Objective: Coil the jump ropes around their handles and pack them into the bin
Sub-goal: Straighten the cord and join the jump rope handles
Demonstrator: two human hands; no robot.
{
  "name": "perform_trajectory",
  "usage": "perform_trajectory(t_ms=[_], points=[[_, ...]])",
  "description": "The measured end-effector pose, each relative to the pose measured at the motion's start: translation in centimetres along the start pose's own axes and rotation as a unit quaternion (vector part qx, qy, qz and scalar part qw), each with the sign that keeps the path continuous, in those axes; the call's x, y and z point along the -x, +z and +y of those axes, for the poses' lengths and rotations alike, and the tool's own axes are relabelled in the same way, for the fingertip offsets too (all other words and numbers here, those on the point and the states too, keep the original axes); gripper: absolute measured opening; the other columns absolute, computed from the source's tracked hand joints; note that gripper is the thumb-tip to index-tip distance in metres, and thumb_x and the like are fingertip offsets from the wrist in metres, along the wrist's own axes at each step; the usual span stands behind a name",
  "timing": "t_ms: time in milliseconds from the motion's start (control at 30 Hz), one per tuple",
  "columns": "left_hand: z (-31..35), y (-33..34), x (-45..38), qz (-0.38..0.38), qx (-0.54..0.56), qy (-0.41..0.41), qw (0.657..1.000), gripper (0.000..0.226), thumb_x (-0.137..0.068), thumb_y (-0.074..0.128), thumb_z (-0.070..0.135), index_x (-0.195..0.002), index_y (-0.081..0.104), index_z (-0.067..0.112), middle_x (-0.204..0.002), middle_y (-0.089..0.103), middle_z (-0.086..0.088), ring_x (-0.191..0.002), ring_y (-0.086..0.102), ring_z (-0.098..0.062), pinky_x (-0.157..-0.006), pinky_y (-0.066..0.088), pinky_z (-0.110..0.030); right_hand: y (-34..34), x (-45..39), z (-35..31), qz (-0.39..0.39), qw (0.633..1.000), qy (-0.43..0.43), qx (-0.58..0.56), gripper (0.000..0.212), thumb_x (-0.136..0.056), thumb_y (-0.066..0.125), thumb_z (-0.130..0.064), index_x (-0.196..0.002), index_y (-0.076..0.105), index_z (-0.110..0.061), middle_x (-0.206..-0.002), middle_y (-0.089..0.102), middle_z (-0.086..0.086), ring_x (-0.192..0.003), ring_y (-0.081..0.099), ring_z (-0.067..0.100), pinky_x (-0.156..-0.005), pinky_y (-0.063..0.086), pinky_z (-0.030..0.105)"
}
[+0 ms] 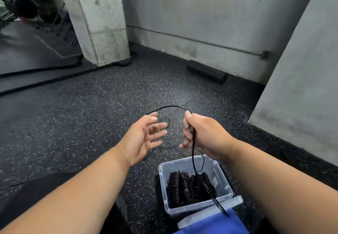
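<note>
A thin black jump rope point(173, 106) arcs in the air between my hands. My right hand point(199, 135) grips it in a fist, and the rope hangs down from that fist toward the clear plastic bin point(224, 176) on the floor below. My left hand point(146, 136) is held up with fingers spread, holding nothing; the rope's loops pass just behind it. Inside the bin lie several black coiled jump ropes point(184, 184). A slim black handle point(218, 203) hangs over the bin's near rim.
A blue lid point(212, 221) lies against the bin's near side. A black foam roller point(206, 71) rests by the far wall. Thick black battle ropes point(54, 77) run round the concrete pillar point(102, 19) on the left. The speckled rubber floor spreads ahead.
</note>
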State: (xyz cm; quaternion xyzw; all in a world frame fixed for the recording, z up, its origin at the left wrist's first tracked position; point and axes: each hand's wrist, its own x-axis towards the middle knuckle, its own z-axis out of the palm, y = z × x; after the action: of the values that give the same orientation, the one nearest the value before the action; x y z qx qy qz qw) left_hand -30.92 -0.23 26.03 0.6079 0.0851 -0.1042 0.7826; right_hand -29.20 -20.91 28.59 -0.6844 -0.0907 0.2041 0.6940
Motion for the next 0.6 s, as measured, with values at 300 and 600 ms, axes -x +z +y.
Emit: perform_trajectory(t_ms=[300, 600], points=[[-7.0, 4.4, 1.7, -0.204, -0.302, -0.05, 0.93, 0.045, -0.093, 0.067, 0.025, -0.137, 0.06, 0.02, -0.131, 0.071, 0.008, -0.124, 0.063, -0.007, -0.104, 0.048, -0.025, 2.4, -0.2, 0.2, -0.029, 0.997, -0.002, -0.067, 0.039, -0.112, 0.037, -0.037, -0.087, 0.052, -0.011, -0.062, 0.049, 0.007, -0.058, 0.056, 0.024, -0.083, 0.051, 0.048], [-3.0, 3.6, 0.2, -0.021, -0.019, -0.014, 0.999, 0.046, -0.113, 0.029, 0.044, -0.106, 0.059, 0.011, -0.112, 0.077, -0.022, -0.107, 0.076, -0.035, -0.083, 0.062, -0.042, -2.4, -0.9, 2.2, 0.07, 0.984, 0.081, 0.14, 0.032, -0.104, 0.042, -0.025, -0.11, 0.07, -0.011, -0.091, 0.071, 0.006, -0.079, 0.059, 0.021, -0.076, 0.045, 0.038]])
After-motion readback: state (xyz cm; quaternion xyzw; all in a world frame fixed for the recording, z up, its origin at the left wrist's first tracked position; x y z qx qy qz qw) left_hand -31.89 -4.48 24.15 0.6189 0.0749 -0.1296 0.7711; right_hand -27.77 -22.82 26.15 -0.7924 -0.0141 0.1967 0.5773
